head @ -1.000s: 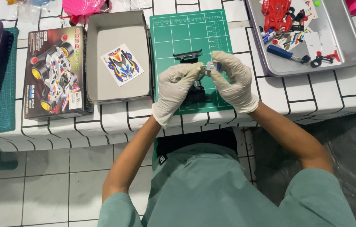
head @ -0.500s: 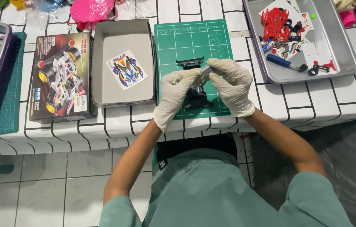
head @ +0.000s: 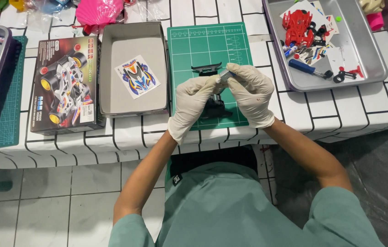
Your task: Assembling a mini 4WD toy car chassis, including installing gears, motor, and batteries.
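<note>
Both hands wear white gloves and meet above a green cutting mat (head: 203,43). My left hand (head: 193,101) and my right hand (head: 251,93) pinch a small grey part (head: 225,74) between their fingertips. Under the hands a black toy car chassis (head: 213,109) lies on the mat, partly hidden. A second black piece (head: 206,69) sits on the mat just beyond my left fingers.
An open grey box tray (head: 111,68) holds a sticker sheet (head: 135,76). Its printed lid (head: 65,87) lies to the left. A metal tray (head: 368,50) at the right holds a red car body (head: 297,25), a blue tool and small parts. A pink shell toy (head: 98,11) sits at the back.
Both hands stay together over the mat, still working the small grey part. The view has shifted slightly; the objects on the table have not moved.
</note>
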